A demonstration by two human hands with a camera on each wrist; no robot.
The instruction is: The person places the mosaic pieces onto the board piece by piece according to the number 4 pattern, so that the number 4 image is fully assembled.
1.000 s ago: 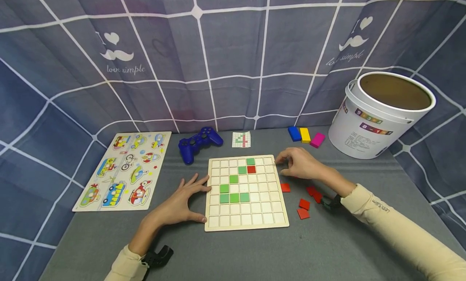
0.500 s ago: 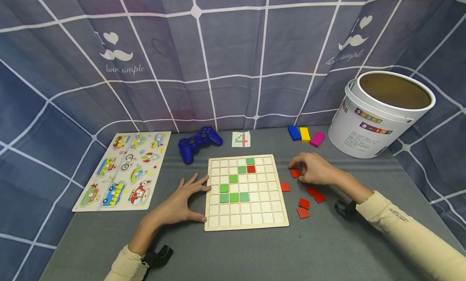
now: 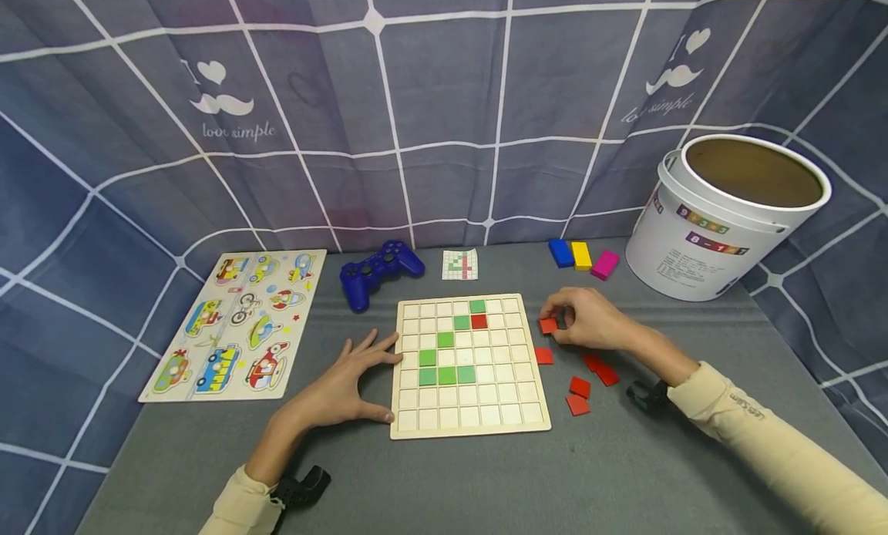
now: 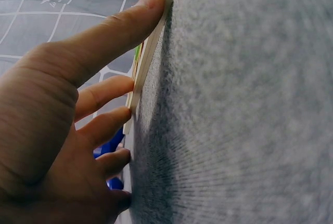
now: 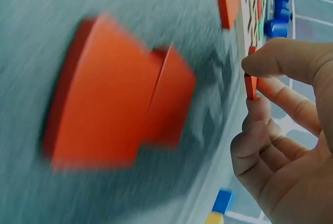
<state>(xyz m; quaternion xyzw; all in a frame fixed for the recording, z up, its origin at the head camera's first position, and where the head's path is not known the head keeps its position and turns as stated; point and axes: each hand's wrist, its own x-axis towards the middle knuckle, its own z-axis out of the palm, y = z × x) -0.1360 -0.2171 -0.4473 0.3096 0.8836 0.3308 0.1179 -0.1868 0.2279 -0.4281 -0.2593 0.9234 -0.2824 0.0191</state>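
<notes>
A square wooden grid board point(image 3: 472, 428) lies mid-table, with several green tiles point(image 3: 445, 340) and one red tile point(image 3: 479, 321) set in its squares. My left hand point(image 3: 336, 388) rests beside its left edge, fingers spread and relaxed. In the left wrist view the thumb and fingertips point(image 4: 151, 3) touch the board's side. Just off the board's right edge, my right hand point(image 3: 590, 319) pinches a loose red tile point(image 3: 549, 325) between thumb and fingers; the right wrist view shows this held tile point(image 5: 251, 85) edge-on. Several more red tiles point(image 3: 579, 405) lie on the table below that hand.
Behind the board lie a blue game controller point(image 3: 381, 273) and a small pattern card point(image 3: 460, 266). A vehicle picture puzzle board point(image 3: 236, 327) is at left. Blue, yellow and magenta blocks point(image 3: 581, 257) sit back right beside a white bucket point(image 3: 701, 250).
My right hand moved right from the board's upper right edge to a loose red tile, then came back left a little with that tile pinched. The left hand has stayed still.
</notes>
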